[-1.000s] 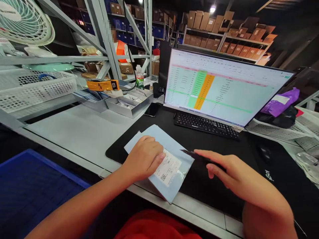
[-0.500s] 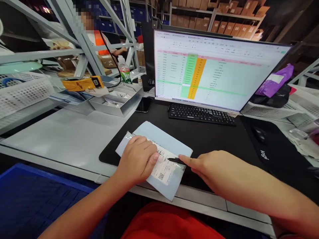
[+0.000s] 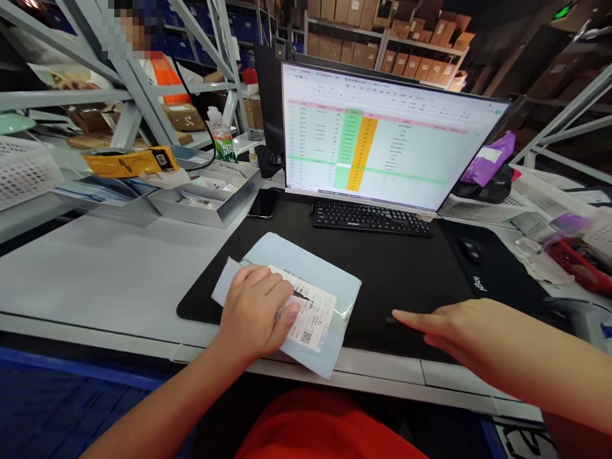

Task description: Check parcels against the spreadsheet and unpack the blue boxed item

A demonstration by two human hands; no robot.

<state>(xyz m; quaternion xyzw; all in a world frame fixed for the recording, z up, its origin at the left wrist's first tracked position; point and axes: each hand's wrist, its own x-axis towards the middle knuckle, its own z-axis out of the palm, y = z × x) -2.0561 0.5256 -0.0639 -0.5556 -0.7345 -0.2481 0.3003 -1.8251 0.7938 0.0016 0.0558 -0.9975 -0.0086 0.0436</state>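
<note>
A light blue mailer bag (image 3: 310, 271) with a white shipping label (image 3: 313, 312) lies on the black desk mat (image 3: 396, 274) near the front edge of the table. My left hand (image 3: 253, 312) rests on its left half, fingers curled down onto the label's edge, holding it in place. To the right of the bag, my right hand (image 3: 444, 328) hovers low over the mat with its fingers together and the index finger stretched left. A thin black pen (image 3: 389, 319) pokes out under that finger and barely shows against the mat.
Behind the bag stand a keyboard (image 3: 370, 218) and a monitor (image 3: 382, 140) showing a spreadsheet. A phone (image 3: 262, 204), metal trays (image 3: 205, 201) and a yellow scanner (image 3: 129, 162) sit at the left. A mouse (image 3: 468, 250) and baskets are at the right. A person in an orange vest (image 3: 162, 70) works behind the shelving.
My right hand has pulled away to the right, taking the pen tip off the label. My left hand stays on the bag. The view has shifted slightly rightward.
</note>
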